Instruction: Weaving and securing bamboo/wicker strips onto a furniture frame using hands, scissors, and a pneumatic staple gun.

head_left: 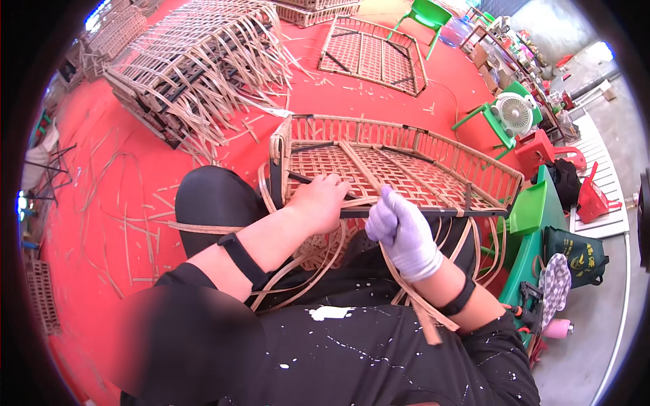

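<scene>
A woven rattan tray (pixel 433 187) with a slatted raised rim and a black frame rests across my lap. My bare left hand (pixel 318 201) is closed over its near black edge, left of the middle, with the fingers bent over the bar. Just to the right, my right hand (pixel 404 233), in a pale lilac glove, makes a fist around a flat rattan strip (pixel 365 201) that runs toward the left hand. Loose ends of rattan strips (pixel 428 318) hang below the right fist. More strips loop under the tray, over my dark clothes.
A stack of partly woven rattan frames (pixel 196 61) stands at the far left on the red floor covering (pixel 88 196), among scattered offcuts. Another woven panel (pixel 372 57) lies farther off. To the right are green chairs (pixel 491 122), a white fan (pixel 513 114) and a dark bag (pixel 575 257).
</scene>
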A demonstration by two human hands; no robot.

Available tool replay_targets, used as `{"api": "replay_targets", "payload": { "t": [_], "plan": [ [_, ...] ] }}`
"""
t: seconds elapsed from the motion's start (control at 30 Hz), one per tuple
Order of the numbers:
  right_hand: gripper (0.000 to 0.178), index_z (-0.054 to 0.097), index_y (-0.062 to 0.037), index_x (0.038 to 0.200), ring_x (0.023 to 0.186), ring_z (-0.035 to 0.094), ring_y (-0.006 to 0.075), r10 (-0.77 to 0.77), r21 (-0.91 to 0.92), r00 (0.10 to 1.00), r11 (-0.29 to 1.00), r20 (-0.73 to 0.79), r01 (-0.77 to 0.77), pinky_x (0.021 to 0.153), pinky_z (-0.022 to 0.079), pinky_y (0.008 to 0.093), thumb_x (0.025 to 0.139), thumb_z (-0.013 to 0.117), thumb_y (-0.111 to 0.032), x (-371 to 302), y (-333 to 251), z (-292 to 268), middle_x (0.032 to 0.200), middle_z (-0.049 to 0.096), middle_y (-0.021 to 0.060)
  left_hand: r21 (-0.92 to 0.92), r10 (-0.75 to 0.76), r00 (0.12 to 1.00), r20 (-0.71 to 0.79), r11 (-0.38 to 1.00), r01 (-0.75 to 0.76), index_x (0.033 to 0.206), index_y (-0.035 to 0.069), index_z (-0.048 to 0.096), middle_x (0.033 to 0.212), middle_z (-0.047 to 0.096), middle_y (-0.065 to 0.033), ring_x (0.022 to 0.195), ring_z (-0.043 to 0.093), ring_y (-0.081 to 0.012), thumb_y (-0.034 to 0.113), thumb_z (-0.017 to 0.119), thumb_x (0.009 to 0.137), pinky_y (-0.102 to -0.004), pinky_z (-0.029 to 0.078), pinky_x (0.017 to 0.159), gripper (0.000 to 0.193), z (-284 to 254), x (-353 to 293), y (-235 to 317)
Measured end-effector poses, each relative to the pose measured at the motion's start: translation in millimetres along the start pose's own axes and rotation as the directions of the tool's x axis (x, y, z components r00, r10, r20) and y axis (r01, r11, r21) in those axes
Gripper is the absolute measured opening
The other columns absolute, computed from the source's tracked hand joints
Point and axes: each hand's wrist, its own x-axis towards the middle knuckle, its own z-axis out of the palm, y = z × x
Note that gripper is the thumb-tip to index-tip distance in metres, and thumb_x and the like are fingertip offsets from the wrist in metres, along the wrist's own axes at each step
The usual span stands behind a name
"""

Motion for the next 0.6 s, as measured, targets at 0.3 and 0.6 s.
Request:
{"api": "replay_targets", "payload": {
  "t": [0.3, 0.6],
  "plan": [
    [0.041, 0.061, -0.0094, 0.071, 0.059, 0.036, 0.0056, 0.110, -0.393, 0.991, 0.917, 0.074, -0.072, 0.055, 0.029, 0.0250, 0.106, 0.060, -0.032, -48.1, -16.9, 17.6, 0.064, 0.046, -0.0068, 0.028, -0.042, 0.992, -0.122, 0.999, 0.046, 0.129, 0.005, 0.060, 0.138, 0.055, -0.0131, 0.133, 0.051, -0.0335, 0.020, 0.072, 0.081, -0.0540, 0.045, 0.109, 0.052, -6.6, -2.6, 9.5],
    [0.043, 0.075, -0.0023, 0.097, 0.057, 0.061, 0.0113, 0.492, -0.814, 0.837, 0.571, 0.241, -0.101, 0.060, 0.052, 0.0306, 0.109, 0.052, -0.037, -42.3, -40.0, -31.0, 0.065, 0.065, 0.0046, -0.022, 0.091, 0.995, -0.043, 0.995, -0.092, 0.133, 0.006, 0.061, 0.132, 0.061, -0.0144, 0.124, 0.061, -0.0342, 0.015, 0.074, 0.077, -0.0469, 0.054, 0.102, 0.059, -10.7, -0.9, -5.8]
  ]
}}
